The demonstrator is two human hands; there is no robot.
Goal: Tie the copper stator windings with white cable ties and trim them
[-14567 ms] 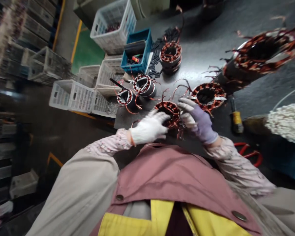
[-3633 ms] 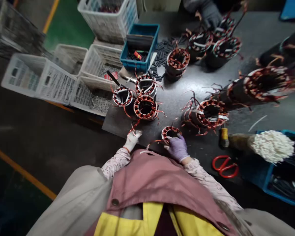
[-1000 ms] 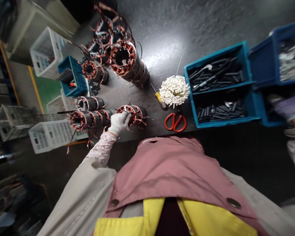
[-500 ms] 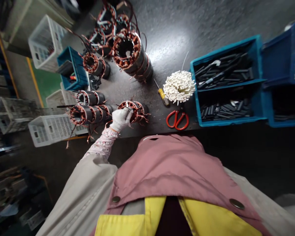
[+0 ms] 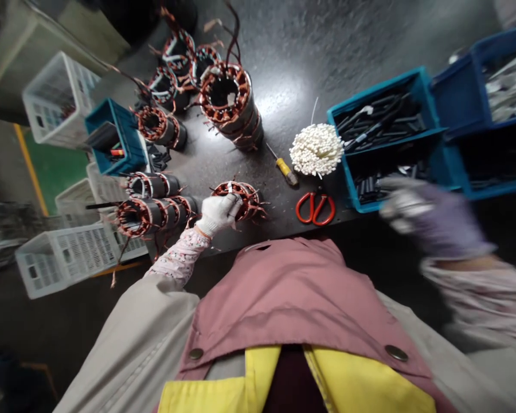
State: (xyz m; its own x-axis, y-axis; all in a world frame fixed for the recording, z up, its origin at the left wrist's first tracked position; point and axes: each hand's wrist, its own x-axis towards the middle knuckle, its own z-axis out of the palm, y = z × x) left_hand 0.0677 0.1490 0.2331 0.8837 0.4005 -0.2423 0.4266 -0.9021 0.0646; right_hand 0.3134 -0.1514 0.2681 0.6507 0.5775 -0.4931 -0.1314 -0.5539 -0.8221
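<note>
My left hand, in a white knit glove, has its fingers curled against the near end of a small motor stator with copper windings, lying on its side at the bench's near edge. A short white piece shows above the fingertips. My right hand, in a purple and white glove, is smeared by motion at the front of the teal parts bin. Whether it holds anything cannot be made out. Between my hands lie red-handled scissors, a yellow-handled screwdriver and a bundle of white sticks or tubes.
A large stator stands farther back, with several smaller ones around it. Two more stators lie left of my left hand. Black sleeves fill the teal bin. White crates stand at the left, a dark blue bin at the right.
My right hand has come into view from the right, at the teal bin. My left hand stays at the small stator. The whole view has shifted slightly.
</note>
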